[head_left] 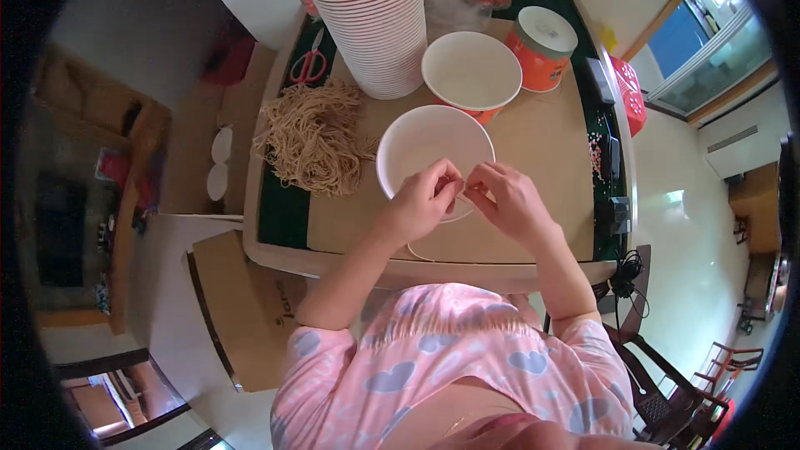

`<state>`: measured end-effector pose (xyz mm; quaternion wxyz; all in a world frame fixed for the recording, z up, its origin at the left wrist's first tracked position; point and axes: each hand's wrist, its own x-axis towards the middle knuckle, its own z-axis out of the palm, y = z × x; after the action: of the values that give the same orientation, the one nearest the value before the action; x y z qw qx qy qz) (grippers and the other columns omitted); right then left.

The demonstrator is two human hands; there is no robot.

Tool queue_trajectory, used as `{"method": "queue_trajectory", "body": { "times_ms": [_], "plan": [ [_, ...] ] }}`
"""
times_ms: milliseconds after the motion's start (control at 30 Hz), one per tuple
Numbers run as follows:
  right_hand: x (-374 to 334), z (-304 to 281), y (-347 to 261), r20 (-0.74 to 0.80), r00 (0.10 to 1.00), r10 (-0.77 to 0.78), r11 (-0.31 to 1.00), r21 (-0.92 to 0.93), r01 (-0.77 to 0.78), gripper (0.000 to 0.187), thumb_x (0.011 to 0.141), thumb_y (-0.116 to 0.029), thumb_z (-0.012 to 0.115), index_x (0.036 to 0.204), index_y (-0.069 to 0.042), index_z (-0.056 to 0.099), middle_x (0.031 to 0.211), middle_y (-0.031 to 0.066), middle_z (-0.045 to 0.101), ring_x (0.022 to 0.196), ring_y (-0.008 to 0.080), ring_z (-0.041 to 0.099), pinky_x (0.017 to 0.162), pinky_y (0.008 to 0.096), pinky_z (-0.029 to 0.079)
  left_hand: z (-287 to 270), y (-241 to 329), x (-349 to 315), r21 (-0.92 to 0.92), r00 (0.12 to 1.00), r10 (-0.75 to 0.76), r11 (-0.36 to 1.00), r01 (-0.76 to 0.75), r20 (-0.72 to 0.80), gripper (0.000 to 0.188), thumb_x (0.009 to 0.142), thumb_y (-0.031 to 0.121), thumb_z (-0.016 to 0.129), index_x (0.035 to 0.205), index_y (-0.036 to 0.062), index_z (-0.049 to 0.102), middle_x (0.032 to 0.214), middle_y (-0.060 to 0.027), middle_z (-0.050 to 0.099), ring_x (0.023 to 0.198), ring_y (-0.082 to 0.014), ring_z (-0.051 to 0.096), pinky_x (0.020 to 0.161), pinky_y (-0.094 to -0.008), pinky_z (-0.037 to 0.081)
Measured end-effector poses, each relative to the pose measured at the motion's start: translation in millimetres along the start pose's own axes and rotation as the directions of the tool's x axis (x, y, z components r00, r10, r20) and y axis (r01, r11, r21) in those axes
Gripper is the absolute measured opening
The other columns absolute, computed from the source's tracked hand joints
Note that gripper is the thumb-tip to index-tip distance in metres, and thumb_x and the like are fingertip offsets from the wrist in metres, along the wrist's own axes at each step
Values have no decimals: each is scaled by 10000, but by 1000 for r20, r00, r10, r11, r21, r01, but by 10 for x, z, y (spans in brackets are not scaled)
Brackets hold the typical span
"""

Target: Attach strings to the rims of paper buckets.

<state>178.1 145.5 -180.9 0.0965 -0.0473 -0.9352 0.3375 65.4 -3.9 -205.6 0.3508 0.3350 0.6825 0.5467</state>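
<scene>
My left hand and my right hand meet over the near rim of a white paper bucket. Both are closed in a pinch, fingertips almost touching, on a thin beige string that is mostly hidden by the fingers. A loose length of string curves out below my left wrist onto the table's near edge. Just beyond stands another open paper bucket, white inside and orange outside. To the left lies a tangled heap of beige strings.
A tall stack of nested orange buckets rises at the back, with red-handled scissors to its left. An upside-down bucket stands back right. Small dark devices and cables line the right edge. Cardboard lies at lower left.
</scene>
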Motion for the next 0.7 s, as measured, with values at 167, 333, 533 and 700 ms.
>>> {"method": "queue_trajectory", "body": {
  "times_ms": [167,333,533,700],
  "plan": [
    [-30,90,33,-86,981,176,912,388,-129,94,845,-81,657,886,-13,606,819,106,616,724,218,631,635,319,495,50,74,-107,96,969,94,993,-74,-228,106,897,87,622,949,11,570,686,12,522,618,-63,497,562,-236,420],
    [-36,187,58,-157,962,224,843,526,-110,68,871,-56,639,927,-19,628,843,70,617,730,137,623,625,267,480,46,190,-10,264,997,-65,962,74,-41,152,843,122,699,955,20,685,616,15,540,593,-65,501,562,-249,421],
    [-21,127,94,-164,939,302,782,606,-145,47,883,-46,631,914,-13,640,868,36,609,736,115,620,615,241,482,77,-12,65,169,1000,2,986,-1,-9,143,849,128,689,910,-2,683,677,-21,614,645,-55,521,596,-248,439],
    [-4,107,153,-173,912,373,702,695,-155,62,929,-72,575,950,-23,608,833,27,624,700,101,627,597,223,484,89,112,65,151,999,-39,988,37,13,124,864,109,661,887,-13,655,700,-11,611,680,-48,518,616,-244,442]
  ]
}}
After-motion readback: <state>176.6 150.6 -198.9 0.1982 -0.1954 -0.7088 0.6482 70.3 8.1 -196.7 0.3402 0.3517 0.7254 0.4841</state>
